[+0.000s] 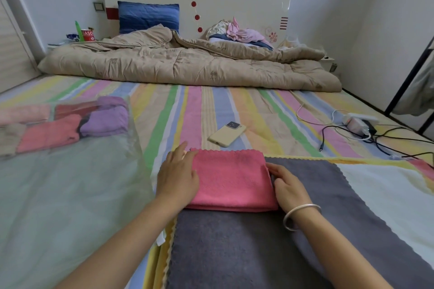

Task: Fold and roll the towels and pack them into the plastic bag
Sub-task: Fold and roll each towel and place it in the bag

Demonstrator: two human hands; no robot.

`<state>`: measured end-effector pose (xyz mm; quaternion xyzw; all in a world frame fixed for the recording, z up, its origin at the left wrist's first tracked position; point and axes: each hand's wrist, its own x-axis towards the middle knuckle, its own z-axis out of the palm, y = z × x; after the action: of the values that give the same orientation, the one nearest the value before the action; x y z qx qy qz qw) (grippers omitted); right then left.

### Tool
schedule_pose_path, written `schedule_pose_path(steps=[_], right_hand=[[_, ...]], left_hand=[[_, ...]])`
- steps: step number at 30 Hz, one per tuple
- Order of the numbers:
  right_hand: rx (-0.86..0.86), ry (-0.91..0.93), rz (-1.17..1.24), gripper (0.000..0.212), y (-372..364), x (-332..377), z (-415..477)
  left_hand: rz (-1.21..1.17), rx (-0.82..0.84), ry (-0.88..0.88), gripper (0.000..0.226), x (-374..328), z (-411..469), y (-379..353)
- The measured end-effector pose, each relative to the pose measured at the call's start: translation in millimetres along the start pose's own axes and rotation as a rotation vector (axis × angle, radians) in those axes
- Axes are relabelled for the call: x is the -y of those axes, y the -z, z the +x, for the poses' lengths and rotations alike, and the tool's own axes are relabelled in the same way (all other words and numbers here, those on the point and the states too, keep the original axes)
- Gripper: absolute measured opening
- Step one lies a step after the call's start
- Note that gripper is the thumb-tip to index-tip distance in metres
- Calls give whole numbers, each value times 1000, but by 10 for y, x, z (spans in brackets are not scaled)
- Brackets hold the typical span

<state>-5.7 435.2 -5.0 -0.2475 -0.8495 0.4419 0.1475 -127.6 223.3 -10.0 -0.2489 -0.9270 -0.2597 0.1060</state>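
Upper left of the frame, beside the headboard: a red can [88, 34] lettered "GASO", only those letters legible.

Left of the frame, flat on the striped sheet [164, 110]: a clear plastic bag [70, 183], with rolled towels [70, 124] at its far end, pink, red, purple and one beige, packed side by side.

Lower middle: a folded pink towel [231, 179] on top of a spread grey towel [234, 253].

Left hand [177, 176] flat on the pink towel's left edge, fingers straight and slightly spread. Right hand [287, 183] at its right edge, fingers straight and close together, tips touching the fold, silver bracelet [298, 216] on the wrist.

Just beyond the pink towel, toward the middle of the frame: a phone [227, 134] face down in a cream case.

Right of the frame: a white power strip [359, 121] with cables trailing over the sheet.
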Motion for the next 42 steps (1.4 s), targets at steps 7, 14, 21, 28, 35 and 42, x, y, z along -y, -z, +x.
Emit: schedule_pose_path(steps=[7,14,21,28,35,42], right_hand=[[229,214,-252,82,95,-164,-341],[-161,220,-387,68,-213,-126,-399],[-248,106,-478,65,-341,-39,-384],[-78,12,-555,70,-143,-41,-398],[188,122,-42,69,-50,-190,-266],[72,-33,-185,37,-133,34,-28]], left_hand=[[222,233,-333,57,-500,123,-293],[238,305,-240,59,-523,109,-527],[217,290,-244,58,-489,95,-563],[228,281,-255,58,-445,73,-649],[313,288,-256,59,-511,55,-668],[292,397,-305,61,-493,85,-589]])
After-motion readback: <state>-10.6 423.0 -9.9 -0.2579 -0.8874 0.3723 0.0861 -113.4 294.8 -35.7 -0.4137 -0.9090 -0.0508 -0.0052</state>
